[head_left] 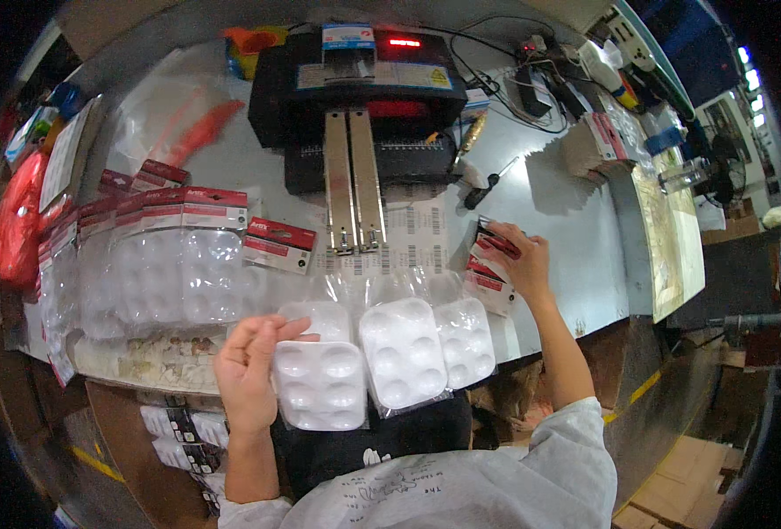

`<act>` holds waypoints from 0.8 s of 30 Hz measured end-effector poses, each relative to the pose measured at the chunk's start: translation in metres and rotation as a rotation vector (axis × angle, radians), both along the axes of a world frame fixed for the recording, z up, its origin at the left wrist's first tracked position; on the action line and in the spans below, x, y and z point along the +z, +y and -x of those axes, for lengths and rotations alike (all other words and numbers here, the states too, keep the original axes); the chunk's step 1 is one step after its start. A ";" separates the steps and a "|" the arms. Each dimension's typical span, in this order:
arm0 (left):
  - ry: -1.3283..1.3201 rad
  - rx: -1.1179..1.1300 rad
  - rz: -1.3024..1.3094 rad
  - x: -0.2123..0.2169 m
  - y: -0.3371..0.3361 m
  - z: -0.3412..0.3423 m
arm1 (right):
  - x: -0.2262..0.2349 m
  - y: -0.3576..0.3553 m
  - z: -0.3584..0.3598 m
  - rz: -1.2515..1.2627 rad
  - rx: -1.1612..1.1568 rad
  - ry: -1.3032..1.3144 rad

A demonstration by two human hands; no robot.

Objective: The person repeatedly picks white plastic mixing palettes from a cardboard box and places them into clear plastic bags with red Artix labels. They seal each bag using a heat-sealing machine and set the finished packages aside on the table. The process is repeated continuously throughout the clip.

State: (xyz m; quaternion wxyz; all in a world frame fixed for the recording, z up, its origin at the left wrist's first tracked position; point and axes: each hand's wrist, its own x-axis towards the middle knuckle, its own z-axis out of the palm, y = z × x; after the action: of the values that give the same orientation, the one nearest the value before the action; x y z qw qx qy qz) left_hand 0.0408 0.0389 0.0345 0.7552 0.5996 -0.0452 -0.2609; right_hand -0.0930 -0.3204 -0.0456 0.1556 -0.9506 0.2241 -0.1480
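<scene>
Several white plastic paint palettes with round wells lie in clear bags along the near table edge: a left one [322,388], a middle one [404,353] and a right one [466,342]. My left hand [251,361] is at the upper left corner of the left palette, fingers curled and thumb pressed in. One finger reaches across behind the palette's top edge; what they pinch is hidden. To the right, my right hand [521,257] has its fingers closed on red and white header cards [491,284], which lie partly under it.
Ahead stands a black machine [355,84] with two metal rails [353,176] pointing toward me. Bagged palettes with red cards [183,264] overlap at left, near a loose header card [278,245]. A screwdriver [487,189], cables [531,110] and a card stack [595,145] are at right.
</scene>
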 end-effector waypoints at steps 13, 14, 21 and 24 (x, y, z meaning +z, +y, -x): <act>-0.092 -0.364 -0.156 0.007 -0.037 0.025 | 0.129 0.130 -0.050 -0.750 0.224 0.151; -0.094 -0.322 -0.159 0.006 -0.036 0.026 | 0.127 0.133 -0.054 -0.757 0.197 0.169; -0.183 -0.286 -0.318 -0.003 -0.035 0.025 | 0.124 0.136 -0.058 -0.702 0.362 0.191; -0.152 -0.284 -0.299 -0.004 -0.036 0.026 | 0.121 0.128 -0.058 -0.664 0.463 0.266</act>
State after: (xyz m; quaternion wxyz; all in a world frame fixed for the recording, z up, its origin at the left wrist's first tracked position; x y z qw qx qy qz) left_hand 0.0150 0.0026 0.0306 0.6080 0.7106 -0.1466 -0.3225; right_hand -0.0346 -0.1925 0.0755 0.4520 -0.8850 0.0584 0.0951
